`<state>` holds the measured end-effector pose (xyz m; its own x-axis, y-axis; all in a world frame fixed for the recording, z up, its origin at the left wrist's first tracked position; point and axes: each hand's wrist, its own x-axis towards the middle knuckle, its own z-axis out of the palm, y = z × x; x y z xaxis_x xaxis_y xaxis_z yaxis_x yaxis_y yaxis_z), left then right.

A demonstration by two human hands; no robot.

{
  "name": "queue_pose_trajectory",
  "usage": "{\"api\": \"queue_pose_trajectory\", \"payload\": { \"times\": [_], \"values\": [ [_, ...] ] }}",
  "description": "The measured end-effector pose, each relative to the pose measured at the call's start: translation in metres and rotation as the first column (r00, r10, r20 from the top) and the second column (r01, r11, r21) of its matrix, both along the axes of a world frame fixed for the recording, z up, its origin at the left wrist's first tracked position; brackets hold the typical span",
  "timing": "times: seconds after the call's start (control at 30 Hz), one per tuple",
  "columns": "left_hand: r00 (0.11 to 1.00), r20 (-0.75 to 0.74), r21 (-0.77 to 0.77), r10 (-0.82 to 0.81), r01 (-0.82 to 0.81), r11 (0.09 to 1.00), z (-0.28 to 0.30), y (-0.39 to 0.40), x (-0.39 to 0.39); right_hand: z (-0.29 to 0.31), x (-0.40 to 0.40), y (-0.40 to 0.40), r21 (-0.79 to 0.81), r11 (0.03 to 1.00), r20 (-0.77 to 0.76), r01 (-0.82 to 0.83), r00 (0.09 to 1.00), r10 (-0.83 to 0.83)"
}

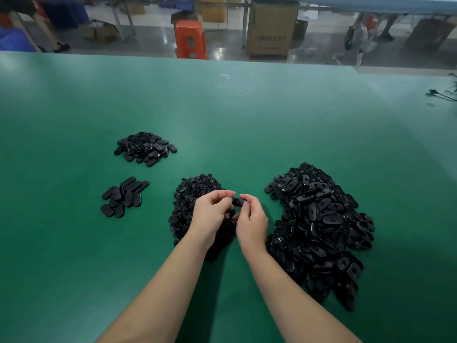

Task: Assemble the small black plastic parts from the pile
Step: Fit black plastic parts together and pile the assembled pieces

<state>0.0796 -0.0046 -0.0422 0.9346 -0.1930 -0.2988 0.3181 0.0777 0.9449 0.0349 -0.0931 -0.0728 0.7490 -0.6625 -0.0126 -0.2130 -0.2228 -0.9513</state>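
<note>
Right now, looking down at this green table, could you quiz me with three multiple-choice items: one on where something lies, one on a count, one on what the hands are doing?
1. Where does the largest heap of black oval plastic parts lie?
A. to the person's right
B. at the far left
C. on the floor

2. How many separate heaps of black parts lie on the green table?
A. two
B. four
C. six

3. What are the hands doing?
A. lying flat on the table
B. both pinching one small black plastic part
C. lifting the orange plastic stool

Answers: 1 A, it spreads beside the right hand. 2 B, two small heaps lie at the left, one under the hands, one at the right. 3 B, the left hand and right hand meet on the part above the middle heap.
</note>
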Motion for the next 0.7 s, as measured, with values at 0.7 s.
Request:
{"api": "queue_pose_trajectory", "payload": {
  "times": [0.7],
  "values": [
    [0.996, 0.038, 0.004, -0.084, 0.084, 0.996, 0.008, 0.006, -0.003, 0.001, 0.001, 0.000, 0.002, 1.000, -0.006, 0.001, 1.000, -0.001]
  ]
}}
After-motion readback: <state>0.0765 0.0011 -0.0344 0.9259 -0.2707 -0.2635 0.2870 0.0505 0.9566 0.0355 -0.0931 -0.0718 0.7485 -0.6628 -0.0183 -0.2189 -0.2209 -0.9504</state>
